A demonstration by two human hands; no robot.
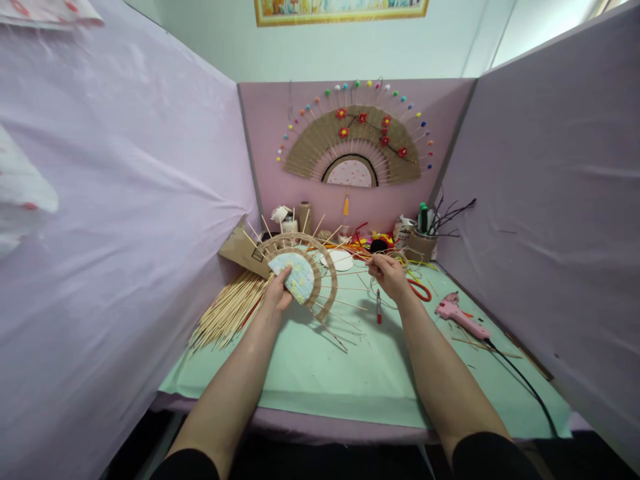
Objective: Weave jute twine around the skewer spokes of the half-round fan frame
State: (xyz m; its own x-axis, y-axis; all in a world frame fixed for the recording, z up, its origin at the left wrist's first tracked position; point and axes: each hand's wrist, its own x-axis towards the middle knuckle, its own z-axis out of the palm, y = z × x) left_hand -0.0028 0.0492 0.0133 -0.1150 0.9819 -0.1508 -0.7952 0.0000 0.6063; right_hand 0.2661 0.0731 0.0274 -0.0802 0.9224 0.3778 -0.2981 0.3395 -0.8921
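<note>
My left hand is closed on a half-made fan, gripping its pale blue patterned centre. The fan has thin wooden sticks spreading outward and a band of brown twine woven across them. It is lifted above the green mat. My right hand is pinched on a thin strand of twine that runs toward the fan's right side. A finished fan with red flowers and coloured bead tips hangs on the back panel.
A bundle of bamboo skewers lies at the left of the mat. A pink glue gun with a black cord rests at the right, orange-handled scissors and a red pen near the middle. Cups and craft clutter line the back. Purple partitions enclose the table.
</note>
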